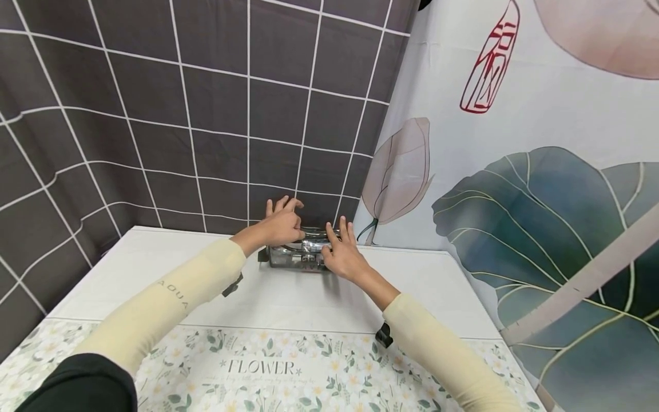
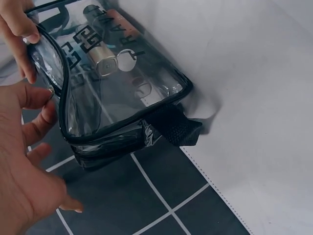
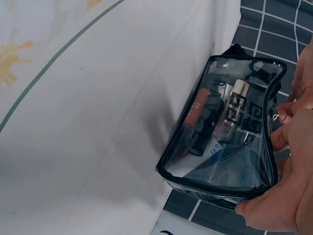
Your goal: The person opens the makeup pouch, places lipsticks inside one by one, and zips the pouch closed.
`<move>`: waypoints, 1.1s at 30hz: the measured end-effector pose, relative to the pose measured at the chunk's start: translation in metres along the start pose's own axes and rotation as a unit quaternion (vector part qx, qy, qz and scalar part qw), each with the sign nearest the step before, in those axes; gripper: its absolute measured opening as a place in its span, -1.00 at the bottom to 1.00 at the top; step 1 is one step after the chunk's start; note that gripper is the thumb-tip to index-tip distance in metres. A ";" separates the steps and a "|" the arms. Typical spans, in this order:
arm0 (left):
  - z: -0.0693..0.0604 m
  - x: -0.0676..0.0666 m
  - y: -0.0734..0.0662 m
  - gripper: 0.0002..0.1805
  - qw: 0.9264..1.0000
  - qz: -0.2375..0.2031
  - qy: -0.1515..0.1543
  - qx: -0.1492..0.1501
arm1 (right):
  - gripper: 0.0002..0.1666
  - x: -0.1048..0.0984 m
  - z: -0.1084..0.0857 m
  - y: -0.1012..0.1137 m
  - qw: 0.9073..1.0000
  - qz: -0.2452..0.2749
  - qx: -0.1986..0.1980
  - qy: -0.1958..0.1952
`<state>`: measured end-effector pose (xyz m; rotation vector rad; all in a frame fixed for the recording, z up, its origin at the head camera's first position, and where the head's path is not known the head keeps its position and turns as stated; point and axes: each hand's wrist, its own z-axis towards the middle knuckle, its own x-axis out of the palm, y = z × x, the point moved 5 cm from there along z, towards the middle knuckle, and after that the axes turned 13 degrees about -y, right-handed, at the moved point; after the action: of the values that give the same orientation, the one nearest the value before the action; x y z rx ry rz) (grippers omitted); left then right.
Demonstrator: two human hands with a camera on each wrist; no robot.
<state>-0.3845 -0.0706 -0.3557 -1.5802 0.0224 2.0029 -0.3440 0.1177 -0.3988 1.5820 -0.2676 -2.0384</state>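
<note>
A clear toiletry bag (image 1: 296, 260) with black piping stands at the far edge of the white tabletop. Through its front show a gold-capped tube (image 3: 238, 95), an orange-brown tube (image 3: 197, 107), a dark tube and a white packet. My left hand (image 1: 282, 226) is at the bag's top edge, where thumb and index finger pinch the small metal zipper pull (image 2: 51, 93); its other fingers are spread. Toward the opposite end, my right hand (image 1: 346, 257) holds the top edge between thumb and fingers. Part of that grip is hidden behind the bag.
A dark grid-patterned cloth (image 1: 216, 143) hangs directly behind the bag. A floral cover (image 1: 247, 377) spans the near part of the table (image 1: 288, 303). To the right hangs a leaf-printed curtain (image 1: 540, 217). A black strap loop (image 2: 173, 125) sticks out from one bag end.
</note>
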 end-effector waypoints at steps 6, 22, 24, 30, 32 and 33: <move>-0.001 -0.003 0.003 -0.62 1.000 0.028 -0.005 -0.005 | -0.13 0.003 0.001 0.002 1.000 0.005 0.003 0.003; 0.021 0.022 0.048 -0.55 1.000 0.018 -0.006 -0.018 | -0.08 0.005 -0.001 0.004 1.000 0.006 0.005 0.003; 0.023 0.023 0.056 -0.54 0.999 0.023 -0.005 -0.024 | -0.08 0.005 -0.001 0.003 1.000 0.007 0.003 0.004; 0.016 0.004 0.071 -0.53 0.999 0.037 -0.017 -0.030 | -0.07 0.004 0.001 0.001 1.000 0.004 0.005 0.004; 0.008 -0.007 0.070 -0.55 0.999 0.031 -0.013 -0.032 | -0.06 0.004 0.001 0.000 1.000 0.003 0.008 0.004; 0.004 -0.013 0.068 -0.56 0.999 0.027 -0.009 -0.037 | -0.06 0.003 0.001 -0.001 1.000 0.001 0.009 0.004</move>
<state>-0.4163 -0.1311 -0.3651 -1.6224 -0.0161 2.0814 -0.3460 0.1165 -0.4018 1.6004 -0.2852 -2.0335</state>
